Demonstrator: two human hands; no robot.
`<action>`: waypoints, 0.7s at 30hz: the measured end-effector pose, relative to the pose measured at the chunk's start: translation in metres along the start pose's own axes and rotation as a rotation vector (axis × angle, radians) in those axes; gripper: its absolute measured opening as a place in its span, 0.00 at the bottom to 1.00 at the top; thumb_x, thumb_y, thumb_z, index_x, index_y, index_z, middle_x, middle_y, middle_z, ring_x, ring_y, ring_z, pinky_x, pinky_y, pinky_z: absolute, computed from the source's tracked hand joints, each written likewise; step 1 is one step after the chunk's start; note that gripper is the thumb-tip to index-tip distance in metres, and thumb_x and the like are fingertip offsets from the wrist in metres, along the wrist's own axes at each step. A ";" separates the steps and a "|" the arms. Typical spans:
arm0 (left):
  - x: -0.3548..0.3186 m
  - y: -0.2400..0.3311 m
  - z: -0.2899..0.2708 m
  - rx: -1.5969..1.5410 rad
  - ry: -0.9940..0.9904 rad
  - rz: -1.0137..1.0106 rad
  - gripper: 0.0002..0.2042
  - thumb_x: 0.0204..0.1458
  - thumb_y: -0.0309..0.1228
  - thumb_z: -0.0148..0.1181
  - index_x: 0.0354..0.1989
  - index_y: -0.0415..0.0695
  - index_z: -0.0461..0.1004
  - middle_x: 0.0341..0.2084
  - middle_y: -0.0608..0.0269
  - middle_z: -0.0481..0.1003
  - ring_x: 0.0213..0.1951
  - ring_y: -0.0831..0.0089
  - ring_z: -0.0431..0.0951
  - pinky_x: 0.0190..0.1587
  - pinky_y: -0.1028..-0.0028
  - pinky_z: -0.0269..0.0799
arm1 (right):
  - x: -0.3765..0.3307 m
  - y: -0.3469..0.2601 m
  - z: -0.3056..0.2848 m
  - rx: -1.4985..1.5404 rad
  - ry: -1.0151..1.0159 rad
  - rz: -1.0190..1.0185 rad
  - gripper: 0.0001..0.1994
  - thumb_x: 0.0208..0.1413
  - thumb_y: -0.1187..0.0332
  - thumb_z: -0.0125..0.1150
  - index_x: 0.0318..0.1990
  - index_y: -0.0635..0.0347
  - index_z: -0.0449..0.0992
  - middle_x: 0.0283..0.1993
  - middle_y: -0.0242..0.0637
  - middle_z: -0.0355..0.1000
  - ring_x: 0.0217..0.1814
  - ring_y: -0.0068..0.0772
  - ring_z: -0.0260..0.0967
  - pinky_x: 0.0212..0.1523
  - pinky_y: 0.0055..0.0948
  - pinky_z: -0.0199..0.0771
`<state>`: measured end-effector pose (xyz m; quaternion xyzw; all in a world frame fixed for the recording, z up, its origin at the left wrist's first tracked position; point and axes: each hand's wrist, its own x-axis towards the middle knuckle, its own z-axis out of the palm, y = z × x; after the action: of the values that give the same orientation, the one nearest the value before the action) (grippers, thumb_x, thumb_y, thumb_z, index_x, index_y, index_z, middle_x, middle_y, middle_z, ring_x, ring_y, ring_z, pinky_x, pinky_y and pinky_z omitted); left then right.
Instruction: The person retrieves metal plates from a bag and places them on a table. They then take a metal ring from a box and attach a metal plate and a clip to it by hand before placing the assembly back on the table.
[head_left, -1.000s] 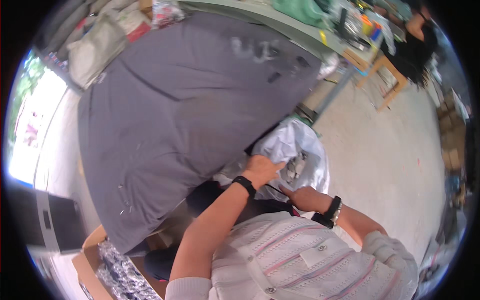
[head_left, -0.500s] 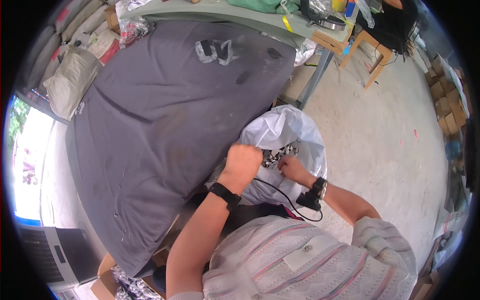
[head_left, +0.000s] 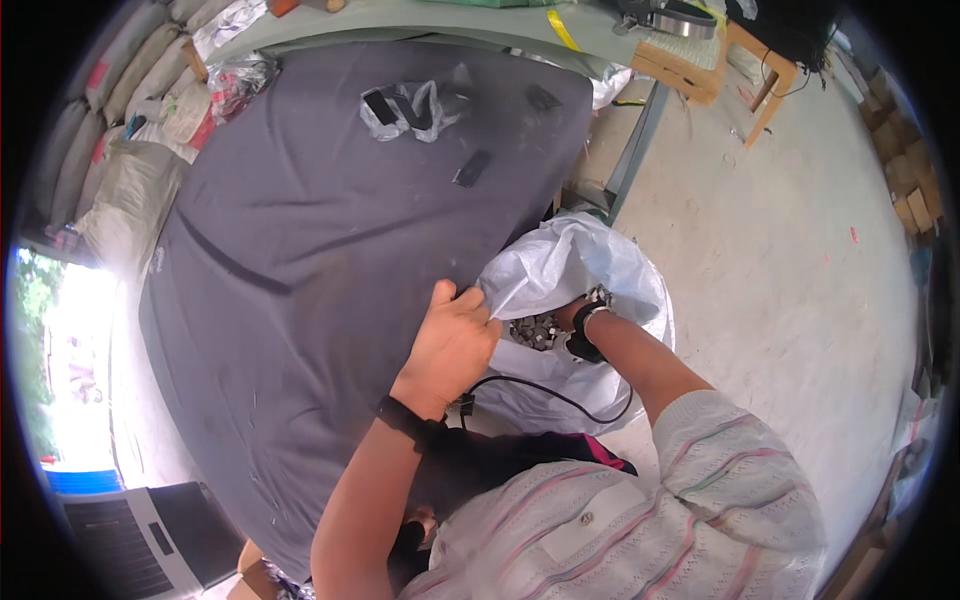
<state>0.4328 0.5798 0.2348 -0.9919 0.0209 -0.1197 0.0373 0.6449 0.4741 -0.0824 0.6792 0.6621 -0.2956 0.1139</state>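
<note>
A large white woven sack (head_left: 545, 258) stands beside the grey cloth, its mouth gaping upward. Inside it lies a heap of small dark and silvery pieces (head_left: 533, 331), too small to name. My left hand (head_left: 452, 338) is closed on the sack's left rim, thumb raised. Deep in the sack, among the pieces, is my right hand (head_left: 569, 314); its fingers are hidden. Each wrist wears a black strap, and a black cable (head_left: 555, 398) loops across the sack's near side.
Grey cloth (head_left: 320, 220) covers the surface on my left, carrying a clear plastic bag (head_left: 427, 112) with dark flat pieces and another dark flat piece (head_left: 471, 168). Beyond stand a green-topped table (head_left: 420, 20) and a wooden stool (head_left: 775, 85). Stacked sacks (head_left: 135, 90) line the far left.
My right hand has gone deeper into the sack, down among the pieces. My left hand has shifted slightly left and down, still at the rim. The whole view has shifted a little.
</note>
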 end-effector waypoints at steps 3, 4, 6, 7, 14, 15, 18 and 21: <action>0.003 -0.001 0.003 -0.073 0.036 -0.021 0.09 0.37 0.27 0.58 0.12 0.48 0.65 0.13 0.69 0.65 0.29 0.70 0.67 0.38 0.66 0.59 | 0.015 -0.003 0.017 0.036 0.006 -0.006 0.14 0.46 0.65 0.56 0.40 0.58 0.80 0.46 0.49 0.75 0.52 0.49 0.71 0.52 0.45 0.68; 0.004 -0.002 0.004 -0.101 0.046 -0.035 0.09 0.36 0.27 0.58 0.12 0.48 0.64 0.14 0.69 0.64 0.29 0.70 0.67 0.38 0.65 0.58 | 0.020 -0.004 0.023 0.047 0.007 -0.008 0.14 0.46 0.65 0.56 0.41 0.58 0.80 0.46 0.49 0.75 0.52 0.49 0.71 0.52 0.45 0.68; 0.004 -0.002 0.002 -0.118 0.038 -0.053 0.09 0.36 0.27 0.58 0.13 0.49 0.64 0.14 0.69 0.64 0.29 0.70 0.67 0.39 0.64 0.58 | 0.032 -0.014 0.028 0.070 0.017 -0.025 0.14 0.46 0.65 0.56 0.41 0.58 0.80 0.46 0.48 0.75 0.52 0.49 0.71 0.52 0.45 0.68; 0.004 -0.002 0.001 -0.118 0.047 -0.064 0.08 0.35 0.26 0.59 0.13 0.49 0.64 0.14 0.69 0.63 0.29 0.70 0.66 0.39 0.64 0.58 | 0.038 -0.020 0.030 0.081 0.022 -0.034 0.14 0.46 0.65 0.56 0.41 0.58 0.80 0.46 0.48 0.75 0.52 0.49 0.71 0.52 0.45 0.68; 0.007 -0.002 -0.003 -0.172 -0.047 -0.115 0.03 0.35 0.27 0.56 0.16 0.46 0.68 0.16 0.68 0.64 0.32 0.70 0.67 0.43 0.63 0.59 | 0.058 -0.035 0.065 0.151 0.024 -0.035 0.15 0.46 0.65 0.56 0.41 0.57 0.80 0.46 0.48 0.75 0.53 0.49 0.70 0.52 0.46 0.68; 0.007 -0.002 -0.002 -0.174 -0.055 -0.118 0.03 0.35 0.27 0.56 0.16 0.46 0.68 0.16 0.68 0.64 0.32 0.70 0.67 0.43 0.63 0.59 | 0.059 -0.037 0.067 0.157 0.026 -0.039 0.15 0.46 0.65 0.56 0.41 0.57 0.80 0.46 0.48 0.75 0.53 0.49 0.70 0.52 0.46 0.68; 0.005 -0.002 0.002 -0.176 -0.006 -0.124 0.08 0.33 0.26 0.59 0.14 0.48 0.64 0.15 0.69 0.60 0.30 0.70 0.67 0.39 0.63 0.58 | 0.062 -0.047 0.074 0.177 0.036 -0.045 0.15 0.46 0.65 0.57 0.41 0.57 0.80 0.46 0.48 0.75 0.53 0.49 0.70 0.52 0.46 0.68; 0.007 -0.001 0.001 -0.178 0.010 -0.130 0.07 0.32 0.26 0.59 0.15 0.48 0.64 0.15 0.68 0.61 0.30 0.70 0.67 0.39 0.64 0.57 | 0.064 -0.055 0.082 0.199 0.048 -0.044 0.15 0.46 0.65 0.57 0.41 0.57 0.80 0.46 0.48 0.75 0.53 0.49 0.70 0.52 0.46 0.67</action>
<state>0.4396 0.5808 0.2357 -0.9900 -0.0326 -0.1244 -0.0587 0.5678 0.4881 -0.1702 0.6793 0.6469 -0.3459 0.0233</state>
